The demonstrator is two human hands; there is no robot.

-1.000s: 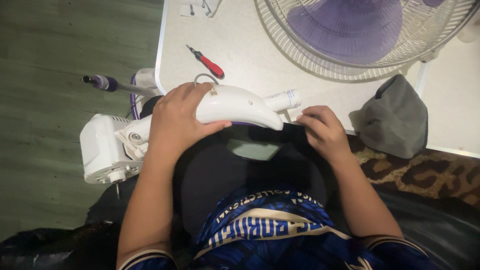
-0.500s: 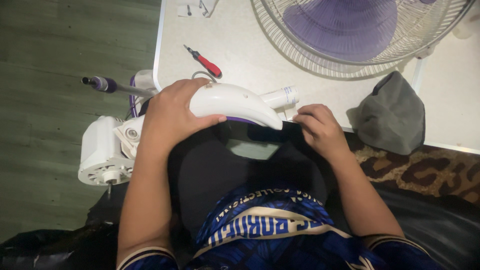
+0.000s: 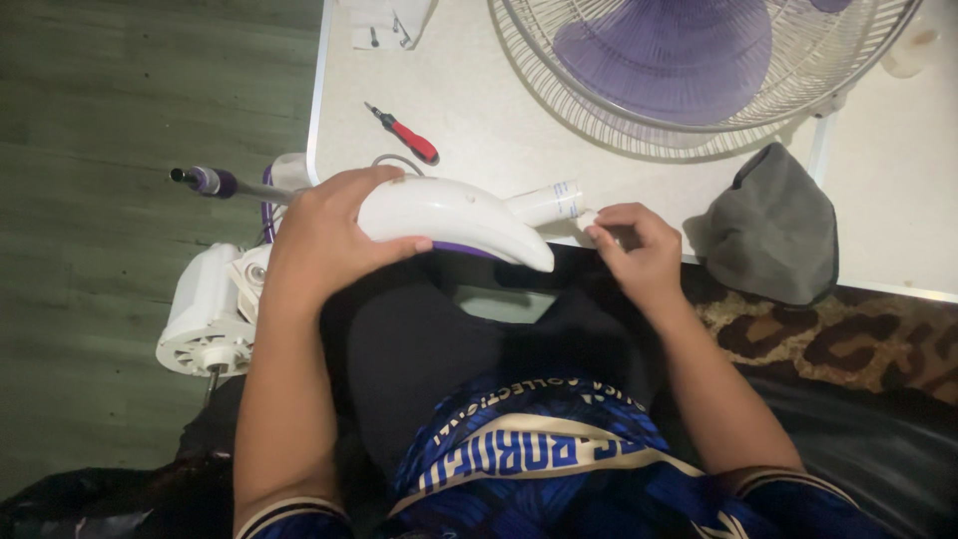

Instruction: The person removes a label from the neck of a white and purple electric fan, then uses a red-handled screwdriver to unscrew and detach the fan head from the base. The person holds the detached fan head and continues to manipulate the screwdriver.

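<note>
White curved plastic housing [image 3: 449, 215] across the lap at the worktop [image 3: 479, 100] edge, clasped from above by the left hand [image 3: 324, 240], thumb under its lower side. Short white tube [image 3: 547, 203] projecting from the housing's far end. Right hand [image 3: 639, 245] just beside the tube's end, fingertips [image 3: 597, 232] pinched together; whether on a small part, cannot tell. Step in hand, by appearance: steadying the body while working at the tube end. Left of the lap, over the floor: white motor unit [image 3: 205, 309] joined to the housing, with a purple-tipped shaft [image 3: 205, 181]. On the worktop: red-handled screwdriver [image 3: 404, 135], wire fan guard [image 3: 559, 105] enclosing purple blades [image 3: 664, 50], crumpled grey cloth [image 3: 773, 225]. At the top edge, flat white holder [image 3: 409, 25] with a few small dark screws [image 3: 373, 40].
</note>
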